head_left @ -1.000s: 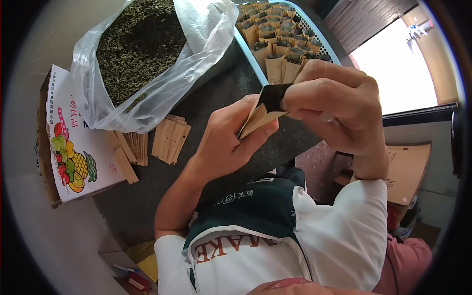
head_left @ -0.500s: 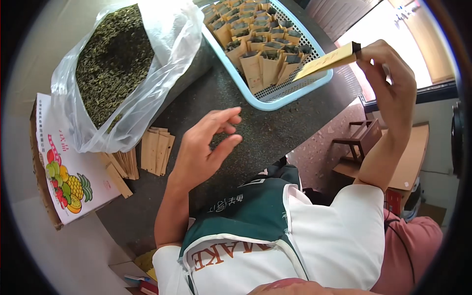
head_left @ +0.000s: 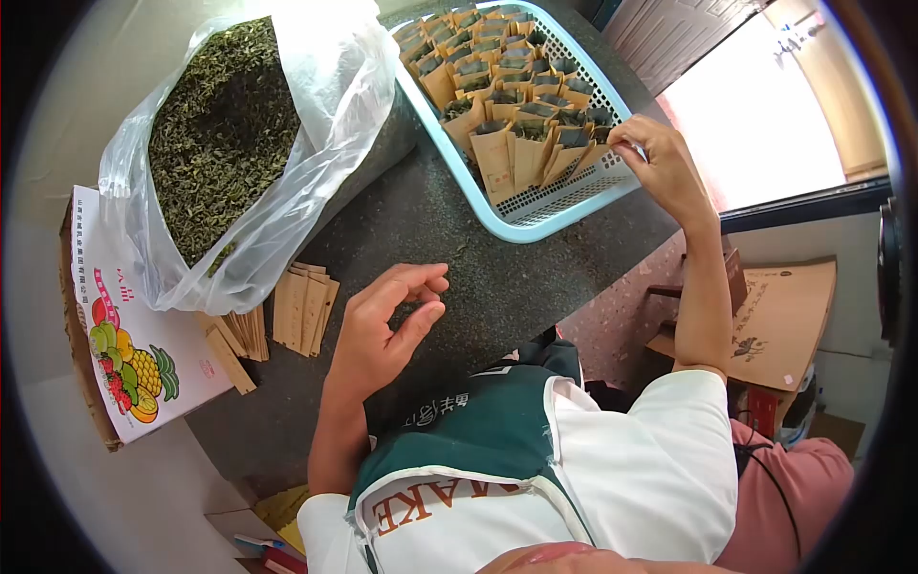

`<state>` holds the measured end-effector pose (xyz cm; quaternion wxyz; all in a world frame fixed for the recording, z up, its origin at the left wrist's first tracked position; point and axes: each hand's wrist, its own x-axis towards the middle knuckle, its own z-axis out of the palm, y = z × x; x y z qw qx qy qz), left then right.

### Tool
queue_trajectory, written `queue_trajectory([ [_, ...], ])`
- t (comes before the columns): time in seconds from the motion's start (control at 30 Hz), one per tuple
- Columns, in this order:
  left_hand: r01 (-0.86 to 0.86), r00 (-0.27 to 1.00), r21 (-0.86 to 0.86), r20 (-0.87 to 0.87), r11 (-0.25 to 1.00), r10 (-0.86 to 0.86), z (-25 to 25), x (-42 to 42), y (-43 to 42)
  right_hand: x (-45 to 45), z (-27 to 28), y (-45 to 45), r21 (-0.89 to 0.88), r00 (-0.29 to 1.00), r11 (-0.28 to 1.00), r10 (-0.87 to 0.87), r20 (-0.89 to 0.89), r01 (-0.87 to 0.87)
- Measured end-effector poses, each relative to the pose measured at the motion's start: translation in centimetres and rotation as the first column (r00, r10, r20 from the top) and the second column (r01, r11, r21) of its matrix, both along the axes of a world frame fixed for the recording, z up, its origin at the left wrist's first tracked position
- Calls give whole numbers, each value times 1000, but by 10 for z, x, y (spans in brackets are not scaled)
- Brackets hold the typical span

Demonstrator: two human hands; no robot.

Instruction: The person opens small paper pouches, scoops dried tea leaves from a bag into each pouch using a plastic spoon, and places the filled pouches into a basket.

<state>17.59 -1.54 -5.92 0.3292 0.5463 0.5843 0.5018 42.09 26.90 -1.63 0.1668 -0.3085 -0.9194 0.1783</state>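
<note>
My right hand [head_left: 665, 167] is at the near right corner of a light blue plastic basket [head_left: 521, 232]. Its fingertips pinch the top of a brown paper packet [head_left: 587, 157], which stands in the basket at the end of a row; the fingers partly hide it. Rows of similar packets [head_left: 493, 161], dark at their tops and some showing dried leaves, fill most of the basket. My left hand [head_left: 378, 335] hovers over the dark counter, fingers curled loosely and thumb apart, holding nothing. Left of it lie flat, stacked paper packets [head_left: 304, 311].
A clear plastic bag [head_left: 335, 182] of dried leaves [head_left: 206, 143] stands at the left on the dark counter [head_left: 535, 297]. Beside it is a white carton [head_left: 153, 354] with printed fruit. A brown cardboard box [head_left: 779, 325] and a wooden stool [head_left: 732, 282] are at the right, below the counter.
My right hand has come down and left, bringing the packet from the air beside the basket into its near right corner. My left hand has shifted slightly down and left, still empty.
</note>
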Motion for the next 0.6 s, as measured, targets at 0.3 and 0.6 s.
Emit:
queue_trajectory([
  [0.3, -92, 995, -96, -33, 991, 89, -5, 10, -25, 5, 7, -13, -94, 984, 991, -107, -143, 94],
  [0.6, -709, 310, 164, -802, 686, 511, -23, -24, -82, -28, 27, -98, -471, 658, 756, -72, -750, -454],
])
